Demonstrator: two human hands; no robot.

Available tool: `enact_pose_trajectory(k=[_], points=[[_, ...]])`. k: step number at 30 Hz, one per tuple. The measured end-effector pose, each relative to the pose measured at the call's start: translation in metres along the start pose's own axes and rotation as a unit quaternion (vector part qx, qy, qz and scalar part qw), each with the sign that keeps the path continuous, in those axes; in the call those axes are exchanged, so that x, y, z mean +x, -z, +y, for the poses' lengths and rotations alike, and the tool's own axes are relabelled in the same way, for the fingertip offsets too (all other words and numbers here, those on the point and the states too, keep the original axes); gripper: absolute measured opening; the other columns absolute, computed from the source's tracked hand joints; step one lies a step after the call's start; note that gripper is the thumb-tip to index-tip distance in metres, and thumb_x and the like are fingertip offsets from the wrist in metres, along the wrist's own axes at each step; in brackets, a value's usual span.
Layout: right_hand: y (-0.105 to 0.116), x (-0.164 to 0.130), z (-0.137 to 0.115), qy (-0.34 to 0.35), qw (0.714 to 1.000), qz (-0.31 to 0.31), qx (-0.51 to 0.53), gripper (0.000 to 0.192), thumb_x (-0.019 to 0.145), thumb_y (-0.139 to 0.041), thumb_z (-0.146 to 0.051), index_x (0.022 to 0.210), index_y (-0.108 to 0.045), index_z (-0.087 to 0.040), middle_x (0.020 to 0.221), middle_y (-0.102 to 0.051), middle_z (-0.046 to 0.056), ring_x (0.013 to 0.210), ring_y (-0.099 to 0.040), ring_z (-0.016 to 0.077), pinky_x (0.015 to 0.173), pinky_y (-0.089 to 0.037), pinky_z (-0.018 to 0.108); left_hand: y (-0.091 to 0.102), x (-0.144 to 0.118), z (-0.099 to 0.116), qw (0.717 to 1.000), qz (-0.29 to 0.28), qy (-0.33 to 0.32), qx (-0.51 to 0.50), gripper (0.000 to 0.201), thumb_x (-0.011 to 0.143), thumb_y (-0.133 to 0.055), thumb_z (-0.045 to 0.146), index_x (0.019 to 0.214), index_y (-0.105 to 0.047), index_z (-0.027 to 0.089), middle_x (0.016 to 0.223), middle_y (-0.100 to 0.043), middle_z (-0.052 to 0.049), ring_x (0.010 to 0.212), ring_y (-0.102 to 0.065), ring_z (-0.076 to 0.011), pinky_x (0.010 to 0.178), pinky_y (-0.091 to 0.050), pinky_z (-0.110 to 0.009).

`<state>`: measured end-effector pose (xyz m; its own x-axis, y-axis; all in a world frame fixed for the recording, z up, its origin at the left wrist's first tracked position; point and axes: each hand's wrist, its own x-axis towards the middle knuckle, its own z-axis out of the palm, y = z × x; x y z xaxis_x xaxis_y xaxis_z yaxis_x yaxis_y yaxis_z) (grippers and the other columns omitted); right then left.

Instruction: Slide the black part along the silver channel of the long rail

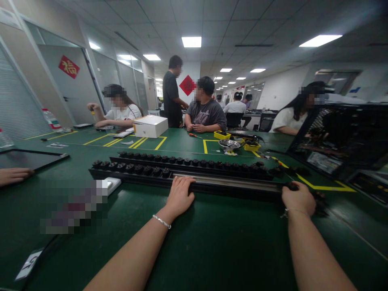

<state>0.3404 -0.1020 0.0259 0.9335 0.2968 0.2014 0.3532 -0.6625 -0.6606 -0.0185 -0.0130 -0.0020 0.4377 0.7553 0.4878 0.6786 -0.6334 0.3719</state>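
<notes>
A green work mat [212, 242] covers the long bench in front of me, marked off with yellow tape lines [151, 142], in an open office under panel lights. At the far left edge another person's hand [13, 176] rests flat on the mat beside a dark flat tray [30, 159]. Beyond it a seated co-worker [119, 109] bends over small parts, with a white box [150, 125] just to the right. A person in black [171, 95] stands behind, and another in a grey shirt [206, 111] sits with hands together near a yellow parts bin [222, 135] and a metal bowl [229, 144]. A small white device [109, 185] lies at the left end of the long black rail [188, 173], which runs across the bench directly before me, its rows of dark round caps facing up.

My left hand [179, 197] lies palm down with fingers spread and lightly curled over the rail's near edge at its middle, wrist wearing a thin bracelet. My right hand [298, 198] is closed around the rail's right end, knuckles up, forearm reaching straight forward. To the far right another seated co-worker [291, 117] faces an open black computer case [342, 137].
</notes>
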Motion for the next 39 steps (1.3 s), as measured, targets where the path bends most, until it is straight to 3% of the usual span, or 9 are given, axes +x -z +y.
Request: enact_pose_trajectory(k=[25,39], points=[[0.001,0.006,0.004,-0.01,1.0,0.016,0.012,0.05,0.074,-0.054,-0.039,0.122,-0.059,-0.025,0.116,-0.06,0.017,0.103,-0.057,0.0342,0.082,-0.046,0.046,0.001,0.001,0.001,1.0,-0.003,0.003,0.0,0.044,0.071,-0.05,0.012,0.113,-0.054,0.024,0.122,-0.06,-0.004,0.121,-0.047,-0.0228,0.114,-0.018,-0.051],[0.001,0.013,0.009,-0.038,0.999,0.026,0.019,0.051,0.072,-0.054,-0.042,0.122,-0.059,-0.029,0.119,-0.061,0.011,0.106,-0.056,0.0292,0.09,-0.043,0.04,0.0,0.0,0.0,1.0,0.001,0.0,0.004,0.042,0.072,-0.05,0.013,0.113,-0.053,0.023,0.122,-0.059,-0.004,0.121,-0.046,-0.0229,0.114,-0.018,-0.05]])
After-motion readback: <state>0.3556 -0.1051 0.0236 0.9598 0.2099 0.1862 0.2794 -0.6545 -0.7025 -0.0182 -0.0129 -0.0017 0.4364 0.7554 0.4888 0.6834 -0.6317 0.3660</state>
